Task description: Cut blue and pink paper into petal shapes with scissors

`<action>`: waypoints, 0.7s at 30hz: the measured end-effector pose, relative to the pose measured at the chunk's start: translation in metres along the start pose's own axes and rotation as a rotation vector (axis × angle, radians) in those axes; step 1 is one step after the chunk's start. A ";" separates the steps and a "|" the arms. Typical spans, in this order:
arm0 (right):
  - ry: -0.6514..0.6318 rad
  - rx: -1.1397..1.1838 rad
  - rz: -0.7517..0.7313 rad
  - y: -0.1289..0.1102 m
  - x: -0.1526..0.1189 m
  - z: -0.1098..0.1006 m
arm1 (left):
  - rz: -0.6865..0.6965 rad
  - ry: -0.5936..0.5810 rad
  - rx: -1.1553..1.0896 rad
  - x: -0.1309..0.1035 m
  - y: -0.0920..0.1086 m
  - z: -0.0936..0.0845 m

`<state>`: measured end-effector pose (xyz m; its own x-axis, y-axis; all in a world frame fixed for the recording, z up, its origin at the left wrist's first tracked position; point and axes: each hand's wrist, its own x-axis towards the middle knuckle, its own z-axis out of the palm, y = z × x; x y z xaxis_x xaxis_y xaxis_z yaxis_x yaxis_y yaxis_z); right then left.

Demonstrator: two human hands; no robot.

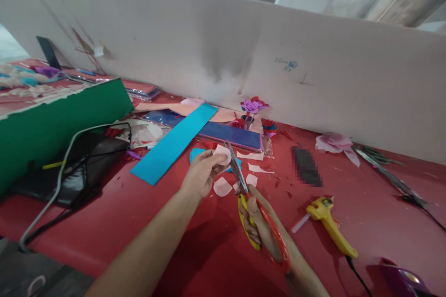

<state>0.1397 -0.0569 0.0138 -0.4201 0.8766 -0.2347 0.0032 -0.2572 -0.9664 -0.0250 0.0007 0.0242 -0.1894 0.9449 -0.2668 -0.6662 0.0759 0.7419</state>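
Observation:
Between the fingertips of my left hand (pixel 200 174) is a small piece of pale pink paper (pixel 222 152), pinched at its lower edge. My right hand (pixel 259 216) grips a pair of scissors (pixel 240 171) with red and yellow handles. The scissor blades point up and away, slightly apart, right beside the pink piece. Whether they touch it I cannot tell. Below the blades lie cut pink pieces (pixel 222 186) on the red table. Some blue paper (pixel 197 154) shows partly behind my left hand.
A yellow glue gun (pixel 331 227) rests at right, near a pixelated dark object (pixel 306 167). A blue strip (pixel 174 146) crosses a packet of dark blue sheets (pixel 233 134). Paper flowers (pixel 252 106) stand by the white partition (pixel 156 37). At left are a green board (pixel 69 120) and a black bag (pixel 94 162).

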 end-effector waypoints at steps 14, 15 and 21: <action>-0.009 -0.026 0.002 0.007 0.002 0.000 | -0.007 0.010 -0.034 0.002 0.003 -0.001; -0.005 -0.027 0.011 0.008 0.002 0.000 | -0.008 0.014 -0.037 0.002 0.004 -0.001; -0.008 -0.034 0.033 0.013 0.004 -0.001 | -0.006 0.018 -0.054 0.001 0.007 0.001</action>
<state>0.1388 -0.0559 0.0005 -0.4268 0.8643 -0.2660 0.0482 -0.2720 -0.9611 -0.0290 0.0027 0.0294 -0.1978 0.9386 -0.2828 -0.7056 0.0640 0.7058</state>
